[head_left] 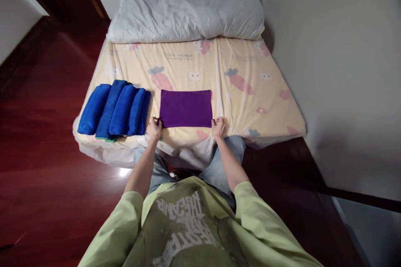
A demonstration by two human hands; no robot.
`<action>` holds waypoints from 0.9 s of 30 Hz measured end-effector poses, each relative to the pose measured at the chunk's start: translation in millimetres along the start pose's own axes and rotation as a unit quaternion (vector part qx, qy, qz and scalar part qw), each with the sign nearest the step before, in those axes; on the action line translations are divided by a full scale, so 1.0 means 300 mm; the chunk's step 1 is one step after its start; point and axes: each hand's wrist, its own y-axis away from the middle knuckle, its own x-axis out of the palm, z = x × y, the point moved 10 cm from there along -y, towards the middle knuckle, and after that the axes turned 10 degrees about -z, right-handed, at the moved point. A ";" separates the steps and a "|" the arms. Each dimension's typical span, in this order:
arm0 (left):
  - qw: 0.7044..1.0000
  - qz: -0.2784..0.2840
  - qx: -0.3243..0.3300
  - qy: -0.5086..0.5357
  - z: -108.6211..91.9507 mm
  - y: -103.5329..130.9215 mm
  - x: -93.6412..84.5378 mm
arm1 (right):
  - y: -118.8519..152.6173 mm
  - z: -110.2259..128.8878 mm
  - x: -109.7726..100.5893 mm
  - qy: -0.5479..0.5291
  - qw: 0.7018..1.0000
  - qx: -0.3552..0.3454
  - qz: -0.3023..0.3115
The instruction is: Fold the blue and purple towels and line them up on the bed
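Note:
A purple cloth (186,108) lies flat as a rectangle on the bed, in front of me. My left hand (154,128) pinches its near left corner, and my right hand (218,127) pinches the near right corner. Left of the cloth, several folded blue cloths (123,110) lie side by side, partly overlapping, close to my left hand. A bit of green edge shows under them.
The bed (266,108) has a pale yellow sheet with carrots and cats. A bunched grey-white quilt (188,6) lies across its far end. A white wall (338,71) stands at the right. Dark red floor (40,146) shows at the left.

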 end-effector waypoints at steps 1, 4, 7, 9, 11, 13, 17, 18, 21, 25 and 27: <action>1.000 -0.001 0.009 0.001 -0.007 0.005 -0.002 | 0.001 0.009 -0.004 -0.005 1.000 -0.023 0.000; 0.999 -0.009 0.045 -0.004 -0.033 0.020 -0.017 | 0.009 0.035 -0.012 -0.021 0.996 -0.090 0.012; 0.995 -0.032 0.096 -0.025 -0.059 0.027 -0.049 | 0.019 0.058 -0.018 -0.024 0.989 -0.142 0.037; 0.986 -0.036 0.154 -0.047 -0.082 0.028 -0.058 | 0.029 0.086 -0.019 -0.010 0.980 -0.190 0.063; 0.968 -0.015 0.245 -0.060 -0.120 0.037 -0.041 | 0.051 0.122 -0.006 0.009 0.961 -0.255 0.108; 0.937 0.034 0.344 -0.051 -0.155 0.063 -0.004 | 0.081 0.152 0.013 0.024 0.936 -0.314 0.160; 0.903 0.100 0.417 -0.016 -0.165 0.096 0.033 | 0.105 0.173 0.015 0.043 0.913 -0.358 0.192; 0.902 0.102 0.420 -0.011 -0.162 0.100 0.029 | 0.106 0.175 0.011 0.047 0.912 -0.360 0.191; 0.895 0.100 0.435 -0.010 -0.163 0.121 0.011 | 0.110 0.183 0.007 0.060 0.910 -0.361 0.195; 0.901 0.090 0.421 -0.047 -0.168 0.123 0.007 | 0.111 0.193 0.021 0.087 0.909 -0.356 0.201; 0.907 0.088 0.406 -0.061 -0.175 0.111 0.016 | 0.105 0.196 0.032 0.104 0.911 -0.348 0.198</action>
